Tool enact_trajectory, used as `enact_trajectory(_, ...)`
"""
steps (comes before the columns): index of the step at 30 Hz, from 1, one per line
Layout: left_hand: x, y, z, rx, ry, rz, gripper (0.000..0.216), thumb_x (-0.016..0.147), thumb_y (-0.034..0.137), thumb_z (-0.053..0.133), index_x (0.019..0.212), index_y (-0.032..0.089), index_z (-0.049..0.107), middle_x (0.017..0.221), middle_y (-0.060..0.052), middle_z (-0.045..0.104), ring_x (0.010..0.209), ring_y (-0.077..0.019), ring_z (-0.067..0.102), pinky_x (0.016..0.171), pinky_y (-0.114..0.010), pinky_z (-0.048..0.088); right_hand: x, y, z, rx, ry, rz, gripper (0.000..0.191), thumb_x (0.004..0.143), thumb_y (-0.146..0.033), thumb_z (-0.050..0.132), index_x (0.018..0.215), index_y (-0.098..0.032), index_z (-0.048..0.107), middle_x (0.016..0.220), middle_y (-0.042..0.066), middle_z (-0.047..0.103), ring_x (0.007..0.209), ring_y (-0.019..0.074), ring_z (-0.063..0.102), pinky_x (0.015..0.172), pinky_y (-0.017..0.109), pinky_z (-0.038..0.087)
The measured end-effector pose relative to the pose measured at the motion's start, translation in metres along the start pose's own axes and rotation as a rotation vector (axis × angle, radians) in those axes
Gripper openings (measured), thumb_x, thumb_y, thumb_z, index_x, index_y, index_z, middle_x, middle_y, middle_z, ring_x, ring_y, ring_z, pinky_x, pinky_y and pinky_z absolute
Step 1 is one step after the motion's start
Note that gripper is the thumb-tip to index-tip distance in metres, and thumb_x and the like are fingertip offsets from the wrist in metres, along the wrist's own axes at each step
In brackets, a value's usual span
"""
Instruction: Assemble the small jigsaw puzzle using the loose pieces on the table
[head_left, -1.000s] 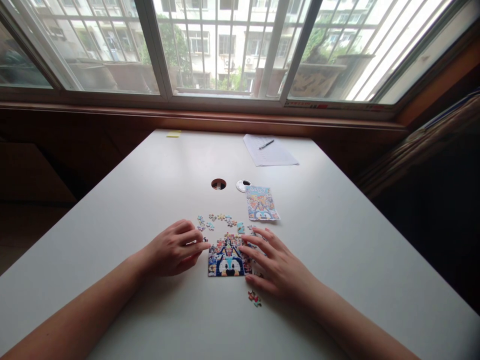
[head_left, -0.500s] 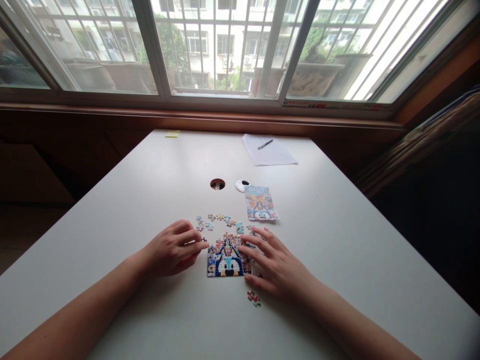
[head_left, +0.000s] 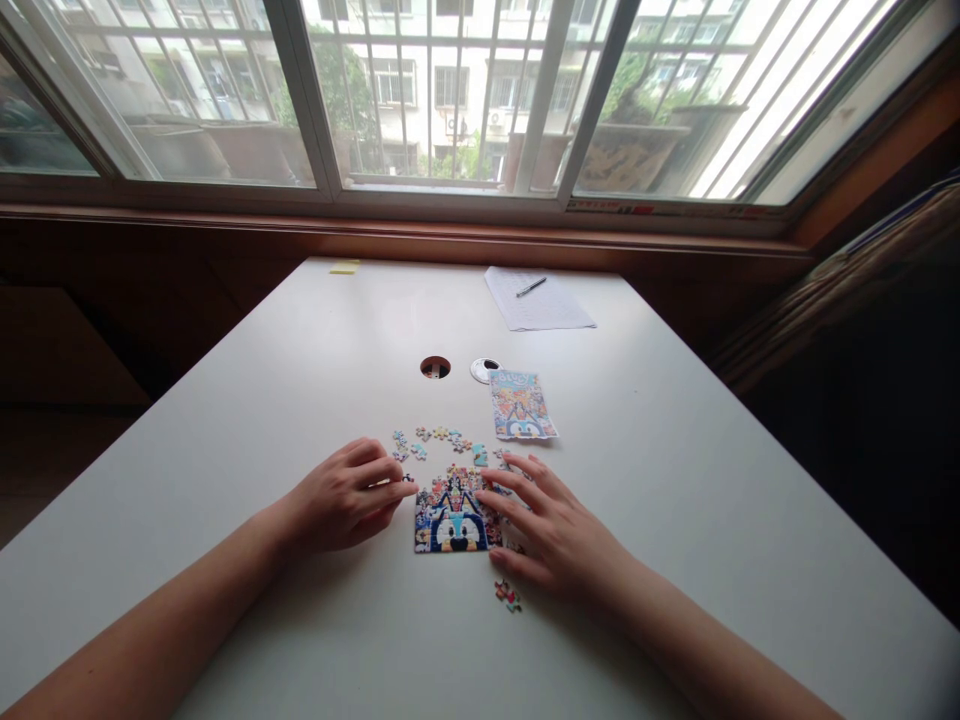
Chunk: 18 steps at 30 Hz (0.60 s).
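A partly joined jigsaw puzzle [head_left: 456, 520] with a blue dog's face lies flat on the white table. Beside its left edge is my left hand [head_left: 352, 495], fingers curled together, the index fingertip at the puzzle's upper left corner; whatever the fingers hold is hidden. My right hand [head_left: 544, 515] lies with fingers spread over the puzzle's right side, covering part of it and some pieces. Loose puzzle pieces [head_left: 440, 434] form an arc above the puzzle. A few more pieces [head_left: 508, 596] sit below my right thumb.
The picture sheet [head_left: 521, 405] of the same dog design lies behind my right hand, overlapping a round cover [head_left: 484, 370]. Left of that is a cable hole [head_left: 435, 368]. Farther back are written paper [head_left: 551, 308], a pen [head_left: 531, 288] and yellow sticky notes [head_left: 345, 267], below the window.
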<state>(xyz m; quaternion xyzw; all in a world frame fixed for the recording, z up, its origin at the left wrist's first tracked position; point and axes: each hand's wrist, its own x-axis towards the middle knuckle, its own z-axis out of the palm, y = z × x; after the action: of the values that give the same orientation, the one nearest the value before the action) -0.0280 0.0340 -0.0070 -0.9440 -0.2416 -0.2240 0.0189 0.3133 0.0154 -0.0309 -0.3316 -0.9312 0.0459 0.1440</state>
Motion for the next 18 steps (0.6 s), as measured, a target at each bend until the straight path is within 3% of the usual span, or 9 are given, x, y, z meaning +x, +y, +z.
enact_trajectory(7,-0.0006,0.0005,0.0005,-0.007,-0.017,-0.011,0.038,0.091,0.012,0.059,0.127,0.024,0.063,0.1,-0.006,0.067,0.091,-0.0208,0.056,0.085,-0.036,0.051,-0.001,0.0012,0.0009,-0.007,-0.01,0.001,0.058,0.094,-0.046,0.062,0.148,-0.027,0.052,0.155,0.006,0.049,0.149,0.0357,0.033,0.121,0.062,0.033)
enact_trajectory(18,-0.0015,-0.0001,0.0059,0.003,-0.157,-0.005,0.049,0.095,0.014,0.058,0.141,0.031,0.055,0.112,-0.006,0.063,0.098,-0.0229,0.051,0.091,-0.037,0.049,0.0013,-0.0009,-0.0031,-0.007,-0.002,-0.009,0.054,0.094,-0.045,0.062,0.144,-0.025,0.055,0.153,0.008,0.051,0.147,0.0367,0.036,0.118,0.063,0.036)
